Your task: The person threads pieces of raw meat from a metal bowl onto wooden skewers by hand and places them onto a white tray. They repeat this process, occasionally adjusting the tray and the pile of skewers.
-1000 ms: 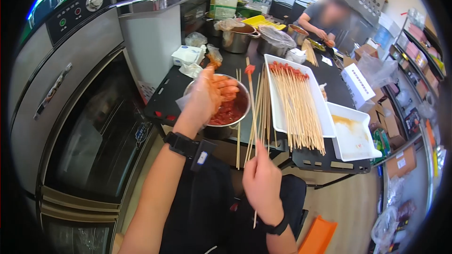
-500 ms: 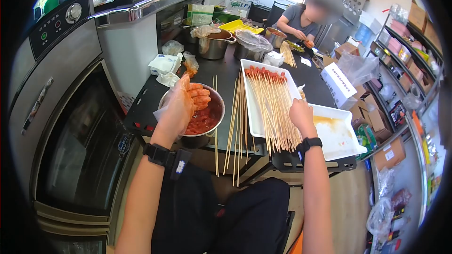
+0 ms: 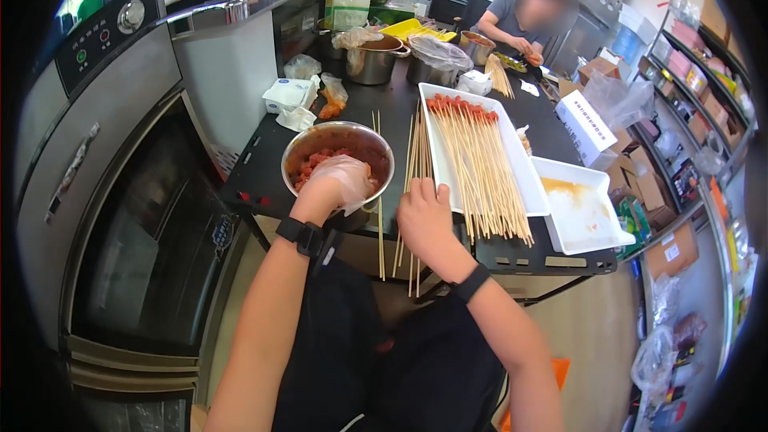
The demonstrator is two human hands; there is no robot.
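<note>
My left hand (image 3: 342,180), in a clear plastic glove, reaches down into a steel bowl (image 3: 291,144) of red raw meat pieces (image 3: 314,164). Its fingers curl into the meat, and their tips are hidden. My right hand (image 3: 426,214) is bare, its fingers bent closed over loose bamboo skewers (image 3: 417,152) lying at the table's front edge. Beside it, a white tray (image 3: 538,206) holds many skewers with meat on their far ends (image 3: 464,107). A few more bamboo skewers (image 3: 381,232) stick out over the edge between the bowl and my right hand.
A second white tray (image 3: 588,228) with brownish liquid lies to the right. Behind the bowl are a tissue pack (image 3: 290,95), a steel pot (image 3: 370,66) and a bag-covered pot (image 3: 436,64). Across the black table (image 3: 364,108) a person (image 3: 512,24) handles food.
My left hand has lowered from above the bowl into the meat. My right hand has moved left from the tray's skewers to the loose ones. The view has shifted slightly.
</note>
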